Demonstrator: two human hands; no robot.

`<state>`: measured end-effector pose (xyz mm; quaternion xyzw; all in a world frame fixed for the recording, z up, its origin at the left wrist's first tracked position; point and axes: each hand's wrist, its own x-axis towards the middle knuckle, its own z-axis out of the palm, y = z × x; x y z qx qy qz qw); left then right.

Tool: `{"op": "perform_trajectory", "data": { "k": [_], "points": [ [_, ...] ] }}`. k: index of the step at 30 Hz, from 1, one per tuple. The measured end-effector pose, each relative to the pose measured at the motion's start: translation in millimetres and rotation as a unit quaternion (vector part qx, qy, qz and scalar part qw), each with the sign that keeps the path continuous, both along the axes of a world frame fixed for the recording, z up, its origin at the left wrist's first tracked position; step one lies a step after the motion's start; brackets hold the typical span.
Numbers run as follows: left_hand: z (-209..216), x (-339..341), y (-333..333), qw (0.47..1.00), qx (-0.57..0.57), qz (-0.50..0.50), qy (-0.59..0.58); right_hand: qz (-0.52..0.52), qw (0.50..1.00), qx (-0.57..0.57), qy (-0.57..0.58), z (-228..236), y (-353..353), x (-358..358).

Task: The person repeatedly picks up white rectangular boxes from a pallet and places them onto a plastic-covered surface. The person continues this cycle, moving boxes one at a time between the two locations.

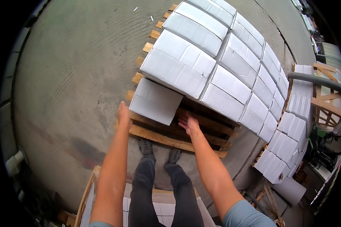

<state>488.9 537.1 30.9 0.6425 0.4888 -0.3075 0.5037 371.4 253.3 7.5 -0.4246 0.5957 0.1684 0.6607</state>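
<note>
Concrete floor (72,75) all around, and on it a wooden pallet (170,140) carrying a big stack of white cartons (216,64), more white cartons (288,140) stacked off beyond the right hand. Closest to the grip sits one lone white box (154,101), flat on the pallet slats, tucked against the stack behind it. Left hand (123,113) presses on its left end, fingers out of sight behind the edge; right hand (188,124) lies open, palm up, at its lower right corner, fingers spread and sliding underneath. Nothing clamped yet. The box looks stiff cardboard, closed, contents hidden; by its bulk I'd judge it weighty, best taken at both ends, low, under the bottom edge.
</note>
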Motion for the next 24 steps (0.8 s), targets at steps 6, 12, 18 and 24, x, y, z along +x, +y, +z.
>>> {"op": "perform_trajectory", "data": {
  "k": [6,12,18,24],
  "points": [
    [-77,23,-35,0.980,-0.102,0.167,-0.028,-0.110,0.976,0.091,-0.162,-148,-31,39],
    [-95,5,-23,0.988,0.070,0.126,-0.052,-0.120,0.959,0.121,-0.227,-128,0,82],
    [-124,-19,3,0.979,-0.033,0.176,-0.098,-0.118,0.958,0.110,-0.237,-101,24,72],
    [-96,-52,11,0.960,-0.154,0.208,-0.108,-0.061,0.970,0.015,-0.236,-86,35,28]
  ]
}}
